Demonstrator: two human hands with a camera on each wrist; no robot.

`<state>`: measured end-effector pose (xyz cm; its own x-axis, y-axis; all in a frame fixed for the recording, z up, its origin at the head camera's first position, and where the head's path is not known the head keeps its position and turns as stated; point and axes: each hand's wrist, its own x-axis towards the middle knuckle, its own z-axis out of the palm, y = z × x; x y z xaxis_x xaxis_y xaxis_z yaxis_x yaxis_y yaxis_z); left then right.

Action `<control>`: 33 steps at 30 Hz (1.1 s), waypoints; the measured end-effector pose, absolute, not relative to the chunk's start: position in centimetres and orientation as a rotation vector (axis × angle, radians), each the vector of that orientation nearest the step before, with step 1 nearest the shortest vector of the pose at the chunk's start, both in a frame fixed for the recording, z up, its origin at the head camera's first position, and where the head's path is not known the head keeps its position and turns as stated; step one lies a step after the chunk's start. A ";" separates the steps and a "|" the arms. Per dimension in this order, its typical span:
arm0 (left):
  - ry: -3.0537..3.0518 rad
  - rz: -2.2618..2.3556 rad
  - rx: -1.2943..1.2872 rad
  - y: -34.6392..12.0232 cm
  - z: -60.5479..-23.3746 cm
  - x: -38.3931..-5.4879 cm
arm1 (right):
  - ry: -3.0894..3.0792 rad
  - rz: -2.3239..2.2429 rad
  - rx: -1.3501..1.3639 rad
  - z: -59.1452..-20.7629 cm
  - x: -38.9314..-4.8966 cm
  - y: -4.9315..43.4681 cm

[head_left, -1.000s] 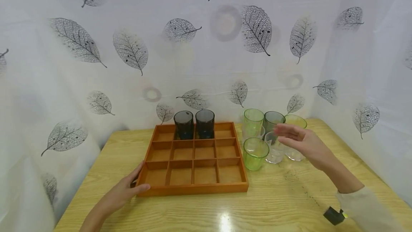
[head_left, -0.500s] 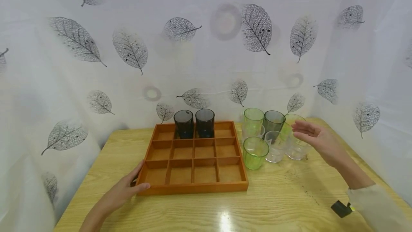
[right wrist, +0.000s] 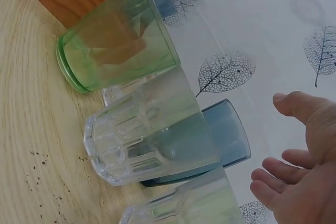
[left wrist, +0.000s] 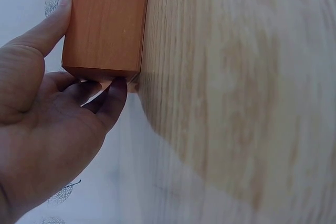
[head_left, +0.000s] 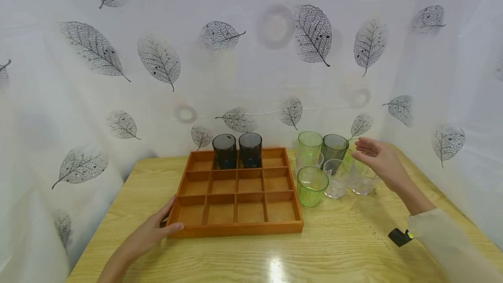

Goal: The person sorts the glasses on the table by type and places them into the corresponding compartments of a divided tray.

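Note:
My left hand [head_left: 143, 237] grips the near left corner of a brown wooden compartment tray [head_left: 235, 229]. In the left wrist view its thumb lies along one wall and the fingers curl against the other. Two dark glasses [head_left: 225, 152] stand in the two middle compartments of the tray's back row. My right hand [head_left: 383, 165] hovers over the right-hand group of glasses, fingers loosely bent and nothing held. Nearest it are a clear glass [head_left: 360, 185] and a green glass partly hidden behind the hand. The right wrist view shows the hand apart from the clear glass [right wrist: 152, 129] and dark glass [right wrist: 228, 132].
A green tumbler [head_left: 312, 187] stands close to the tray's right wall. Behind it are another green glass [head_left: 309, 141], a dark glass [head_left: 334, 143] and clear ones. A leaf-printed curtain [head_left: 251, 77] hangs behind the wooden table [head_left: 220, 259].
My right hand has shifted right over the glasses, then slightly back left and away from me. The left hand and tray have stayed in place.

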<state>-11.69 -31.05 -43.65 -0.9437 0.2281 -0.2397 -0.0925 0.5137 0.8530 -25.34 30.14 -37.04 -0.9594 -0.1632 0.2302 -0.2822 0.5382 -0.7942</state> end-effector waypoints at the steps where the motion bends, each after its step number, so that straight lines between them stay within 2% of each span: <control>1: 2.437 1.404 0.113 -31.0 -43.7 -11.7 | -2.642 1.393 0.384 -37.1 -25.6 30.0; 33: 2.424 1.432 0.095 -31.0 -43.6 -11.6 | -2.862 1.130 0.390 -38.1 -30.5 27.3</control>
<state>-11.63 -30.97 -43.58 -0.9455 0.2188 -0.2410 -0.1054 0.4947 0.8626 -30.53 27.33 -38.05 -0.9676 -0.2173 0.1285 -0.2465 0.7029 -0.6672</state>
